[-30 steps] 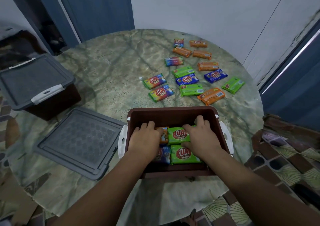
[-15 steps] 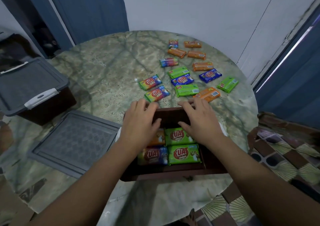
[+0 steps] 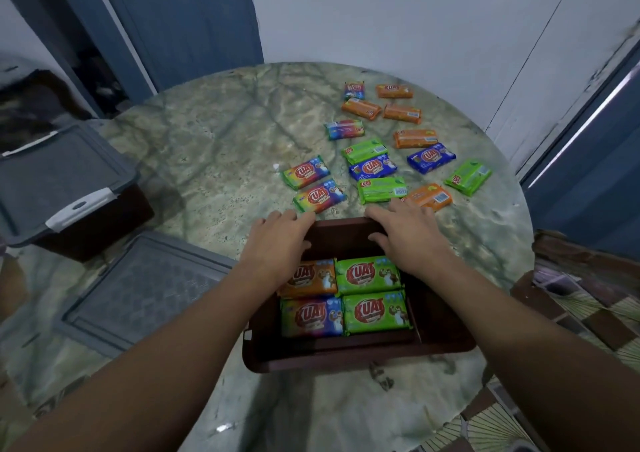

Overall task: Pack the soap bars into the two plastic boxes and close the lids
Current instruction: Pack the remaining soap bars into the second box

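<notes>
Head view shows the brown box (image 3: 360, 354) on the round surface (image 3: 207, 161). Both the left hand (image 3: 277, 240) and the right hand (image 3: 405, 233) hover over its far edge, each grip wide and holding nothing. Four soap bars (image 3: 367, 275) lie inside the box; many more soap bars (image 3: 381, 188) sit just behind it. A grey lid (image 3: 138, 289) lies left of the box.

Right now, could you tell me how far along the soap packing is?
Done: one box sits lidded; four bars show in the open box. In hand: left hand and right hand over its far rim. Left: loose bars on the table, loose lid unfitted.
</notes>
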